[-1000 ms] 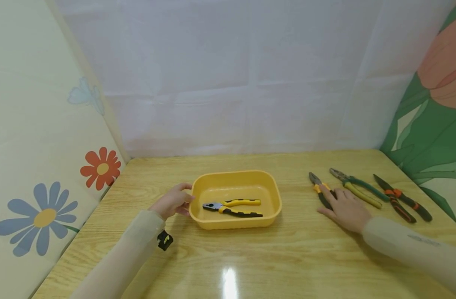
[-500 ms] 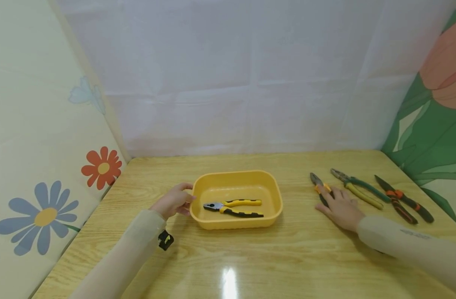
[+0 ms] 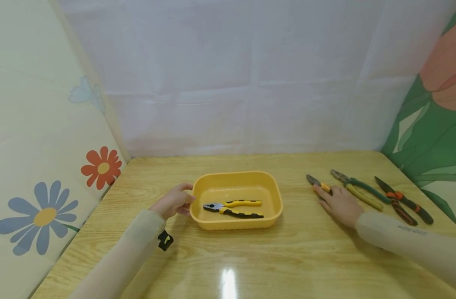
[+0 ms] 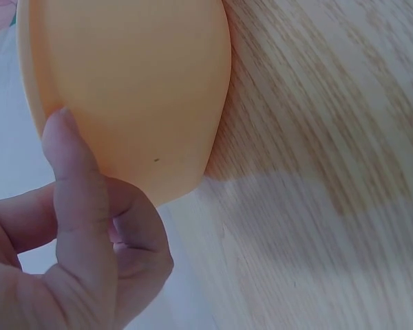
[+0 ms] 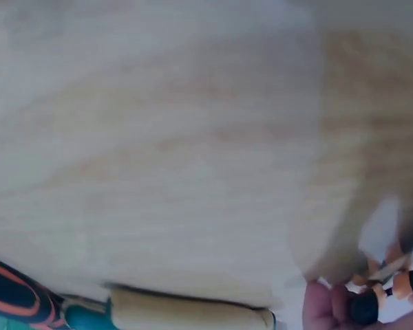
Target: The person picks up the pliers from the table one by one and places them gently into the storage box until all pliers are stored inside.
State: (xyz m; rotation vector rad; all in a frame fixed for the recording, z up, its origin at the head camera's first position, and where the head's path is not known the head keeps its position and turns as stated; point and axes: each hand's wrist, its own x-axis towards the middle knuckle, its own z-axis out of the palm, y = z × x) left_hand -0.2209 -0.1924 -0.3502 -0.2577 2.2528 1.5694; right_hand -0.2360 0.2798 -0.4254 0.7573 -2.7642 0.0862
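By the fingers of the right hand (image 3: 342,205), the orange pliers (image 3: 316,182) are grasped at the handles, close behind the orange collars; how far each finger is wrapped round is partly hidden. The pliers are found right of the tray (image 3: 235,224), well apart from it, nose pointed leftward and away from the person; whether the table (image 3: 273,257) is touched by them cannot be told. By the left hand (image 3: 172,202) the tray is pinched at its left end, thumb laid on the rim, other fingers bent outside.

In the orange pliers a dense, stiff, hardly fragile thing is to be expected, heavier toward the nose; less slip should be met on the coated handles than on the metal; hold is best taken across both handles near the pivot, since one handle may swing if the other alone is held. The tray is judged light and easily slid; it is sensibly steadied by the rim.

Inside the tray, yellow pliers (image 3: 228,211) are laid with handles spread; right of the tray, past the orange pliers, green pliers (image 3: 364,188) are seen, then red pliers (image 3: 391,194) farthest out.
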